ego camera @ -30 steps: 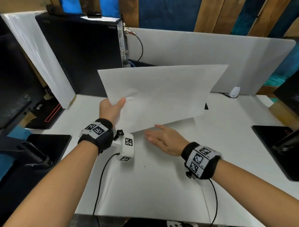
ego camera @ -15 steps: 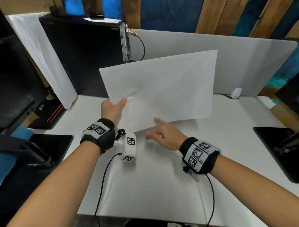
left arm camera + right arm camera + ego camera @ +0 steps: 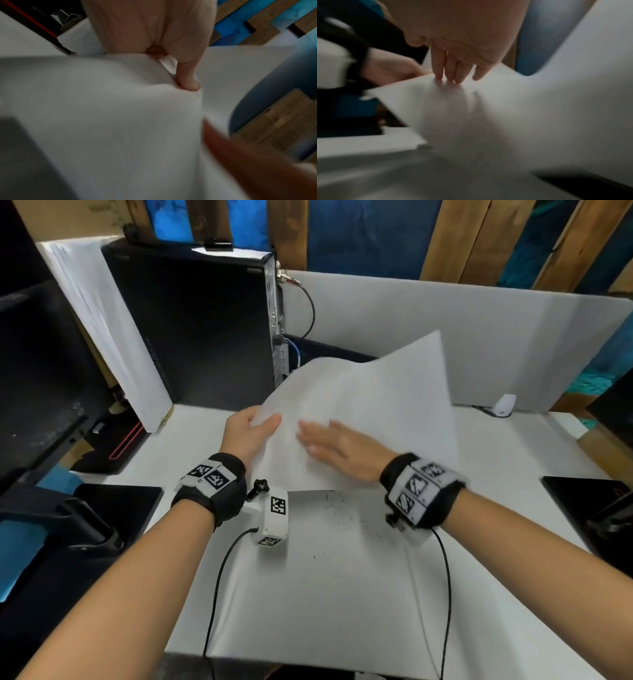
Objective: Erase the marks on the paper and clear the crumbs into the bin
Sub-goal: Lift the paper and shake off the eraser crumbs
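Observation:
A white sheet of paper slopes up from the desk, its near edge down and its far corner raised. My left hand pinches its left edge, thumb on top. My right hand lies flat on the sheet with straight fingers touching the paper. Dark eraser crumbs are scattered on the white desk just in front of the paper's near edge. No bin is in view.
A black computer tower stands at the back left with a white board leaning beside it. A grey partition closes the back. A small white device sits at the back right. Black items flank both desk sides.
The paper has dropped from nearly upright to a low slope. My right hand moved from the desk under the sheet onto the paper's face. More crumbs show on the desk.

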The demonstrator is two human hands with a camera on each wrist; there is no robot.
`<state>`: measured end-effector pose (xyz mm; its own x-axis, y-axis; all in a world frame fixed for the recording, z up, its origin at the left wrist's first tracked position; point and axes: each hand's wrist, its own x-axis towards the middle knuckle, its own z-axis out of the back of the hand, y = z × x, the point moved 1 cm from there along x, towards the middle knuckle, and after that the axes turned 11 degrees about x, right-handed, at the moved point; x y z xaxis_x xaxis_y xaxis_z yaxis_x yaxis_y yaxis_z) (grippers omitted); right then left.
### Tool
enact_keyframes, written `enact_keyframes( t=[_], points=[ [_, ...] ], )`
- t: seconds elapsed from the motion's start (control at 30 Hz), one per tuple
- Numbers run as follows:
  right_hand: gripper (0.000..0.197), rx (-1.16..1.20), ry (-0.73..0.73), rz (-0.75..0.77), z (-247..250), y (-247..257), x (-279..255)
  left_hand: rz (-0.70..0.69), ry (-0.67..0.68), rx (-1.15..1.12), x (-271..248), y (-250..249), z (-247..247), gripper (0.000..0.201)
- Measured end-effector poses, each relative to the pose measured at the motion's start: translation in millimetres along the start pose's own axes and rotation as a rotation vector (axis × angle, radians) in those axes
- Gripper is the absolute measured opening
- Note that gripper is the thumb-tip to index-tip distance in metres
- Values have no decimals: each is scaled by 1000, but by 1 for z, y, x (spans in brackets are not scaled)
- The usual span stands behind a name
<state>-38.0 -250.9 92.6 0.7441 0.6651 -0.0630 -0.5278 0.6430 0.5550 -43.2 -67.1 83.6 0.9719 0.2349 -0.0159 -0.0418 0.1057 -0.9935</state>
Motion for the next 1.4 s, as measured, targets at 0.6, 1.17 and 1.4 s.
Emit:
enact_keyframes(
  t=[0.6, 1.17, 1.4],
  points=[
    [49, 225, -14, -163, -53, -39, -37, 15, -226, -162, 6, -5, 25, 17],
    [54, 441, 508, -371, -87, -61, -46, 322, -254, -141, 31, 43, 25, 13],
    [60, 241, 288, -494, -55, -91, 12, 429, -121, -30, 49, 53, 25, 44]
  ],
)
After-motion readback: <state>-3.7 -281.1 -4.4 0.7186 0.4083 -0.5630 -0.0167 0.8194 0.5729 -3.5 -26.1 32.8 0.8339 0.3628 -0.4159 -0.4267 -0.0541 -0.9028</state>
